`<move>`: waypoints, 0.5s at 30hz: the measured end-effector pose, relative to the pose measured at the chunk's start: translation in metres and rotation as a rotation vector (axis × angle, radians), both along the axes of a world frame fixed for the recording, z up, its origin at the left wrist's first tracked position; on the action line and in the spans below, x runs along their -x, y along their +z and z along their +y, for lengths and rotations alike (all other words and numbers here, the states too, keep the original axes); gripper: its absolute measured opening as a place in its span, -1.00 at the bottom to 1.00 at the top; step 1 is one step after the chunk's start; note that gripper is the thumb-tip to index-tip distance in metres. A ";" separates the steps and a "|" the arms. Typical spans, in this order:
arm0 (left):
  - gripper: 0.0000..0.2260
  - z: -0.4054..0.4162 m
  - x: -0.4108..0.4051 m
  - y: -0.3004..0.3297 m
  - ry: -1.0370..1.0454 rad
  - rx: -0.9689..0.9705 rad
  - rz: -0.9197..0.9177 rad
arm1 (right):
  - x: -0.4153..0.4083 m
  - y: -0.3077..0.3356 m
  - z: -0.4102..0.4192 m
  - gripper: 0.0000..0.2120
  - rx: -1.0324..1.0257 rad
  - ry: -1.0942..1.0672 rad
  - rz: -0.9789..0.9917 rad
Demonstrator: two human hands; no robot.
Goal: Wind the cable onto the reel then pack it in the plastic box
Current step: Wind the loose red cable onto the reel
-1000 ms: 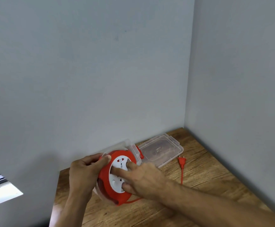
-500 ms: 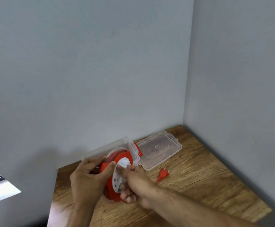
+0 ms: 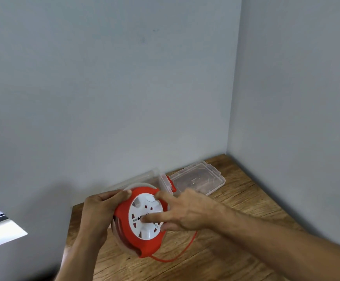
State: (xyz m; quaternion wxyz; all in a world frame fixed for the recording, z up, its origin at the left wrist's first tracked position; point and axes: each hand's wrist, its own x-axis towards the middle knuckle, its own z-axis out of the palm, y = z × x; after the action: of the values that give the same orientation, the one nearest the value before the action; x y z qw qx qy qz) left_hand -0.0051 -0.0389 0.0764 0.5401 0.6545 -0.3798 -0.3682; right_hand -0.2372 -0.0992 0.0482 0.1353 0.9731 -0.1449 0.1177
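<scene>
A red cable reel (image 3: 124, 220) with a white socket face (image 3: 144, 218) is held above the wooden table (image 3: 236, 236). My left hand (image 3: 100, 209) grips the reel's red rim from the left. My right hand (image 3: 183, 211) presses its fingers on the white face. A short loop of red cable (image 3: 183, 251) hangs from the reel's bottom and runs up under my right hand; the plug is hidden. The clear plastic box (image 3: 142, 178) stands behind the reel against the wall, with its lid (image 3: 197, 181) lying open to the right.
Grey walls close the table at the back and on the right, meeting in a corner. The table's left edge drops off near my left forearm. A window sill (image 3: 0, 234) shows at the far left.
The white face has turned under my right hand's fingers. The loose cable has shortened, and the plug that lay on the table near the lid has gone out of sight.
</scene>
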 end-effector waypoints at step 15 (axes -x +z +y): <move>-0.93 -0.007 0.006 0.015 -0.141 -0.072 -0.150 | -0.017 0.014 0.000 -0.48 -0.027 0.151 0.209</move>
State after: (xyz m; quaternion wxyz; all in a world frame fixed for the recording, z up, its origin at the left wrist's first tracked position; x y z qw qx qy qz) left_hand -0.0111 -0.0461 0.0910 0.4592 0.6709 -0.4507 -0.3686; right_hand -0.2204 -0.0992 0.0624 0.1273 0.9899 -0.0577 0.0237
